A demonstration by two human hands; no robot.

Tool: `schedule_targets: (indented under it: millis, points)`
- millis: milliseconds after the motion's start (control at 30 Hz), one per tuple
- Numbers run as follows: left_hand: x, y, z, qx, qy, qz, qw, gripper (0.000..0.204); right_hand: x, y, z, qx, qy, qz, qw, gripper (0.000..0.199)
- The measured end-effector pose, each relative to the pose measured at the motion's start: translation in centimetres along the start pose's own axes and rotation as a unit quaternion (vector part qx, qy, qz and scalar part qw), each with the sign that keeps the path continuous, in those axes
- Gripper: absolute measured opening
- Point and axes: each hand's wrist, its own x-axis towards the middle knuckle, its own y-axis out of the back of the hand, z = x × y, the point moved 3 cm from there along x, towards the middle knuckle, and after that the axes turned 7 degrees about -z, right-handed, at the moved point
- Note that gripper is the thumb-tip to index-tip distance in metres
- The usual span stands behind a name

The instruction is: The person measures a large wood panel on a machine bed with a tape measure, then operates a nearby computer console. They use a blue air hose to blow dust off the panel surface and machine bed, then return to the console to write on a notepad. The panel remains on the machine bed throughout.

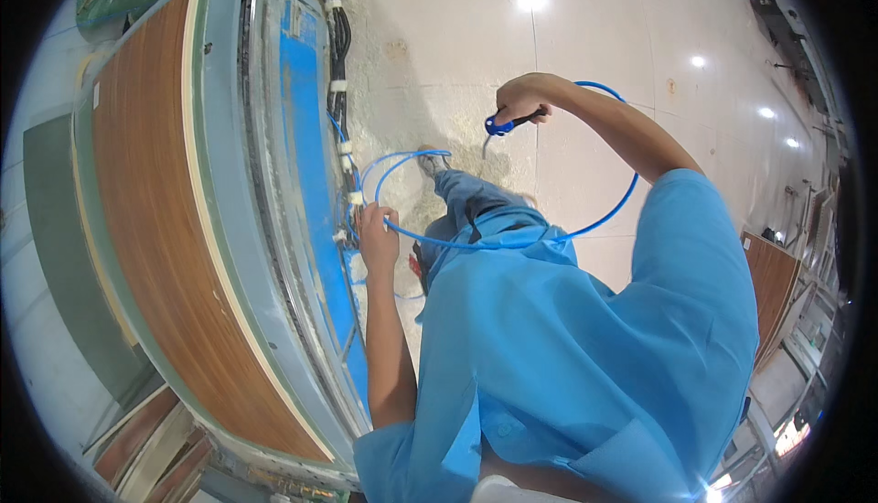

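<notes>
My right hand is wrapped round a blue-and-black air blow gun, held out over the floor ahead of me. Its thin nozzle points down. From the gun, a blue air hose loops out past my right forearm and back across my front. On the left, beside the machine's edge, my left hand is closed on the hose, its fingers partly hidden. Beyond that hand the hose makes another loop over my shoe.
A long bench or machine with a wood-grain panel and a blue strip runs along my left. Bundled black cables lie along its foot. Pale tiled floor stretches ahead. Brown boards stand at the right.
</notes>
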Motion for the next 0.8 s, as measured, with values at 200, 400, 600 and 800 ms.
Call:
schedule_targets:
  millis: [200, 400, 600, 800]
  points:
    - [-6.5, -7.1, 1.3, -0.021, 0.097, 0.030, 0.995, 0.019, 9.2, -6.1, 4.2, 0.091, -0.004, 0.093, 0.992, 0.058]
    - [-21.4, -21.4, 3.3, -0.127, 0.229, 0.122, 0.957, 0.021, 14.3, -11.5, 3.8, 0.005, 0.012, 0.145, 0.989, 0.064]
    - [-33.7, -36.3, 13.6, -0.227, 0.386, -0.121, 0.886, 0.055, 6.6, -10.6, 3.0, -0.062, 0.035, -0.234, 0.970, 0.065]
    - [-29.3, -40.3, 21.7, -0.337, 0.394, -0.040, 0.854, 0.038, -3.5, -3.2, 6.3, -0.044, 0.119, -0.344, 0.931, 0.058]
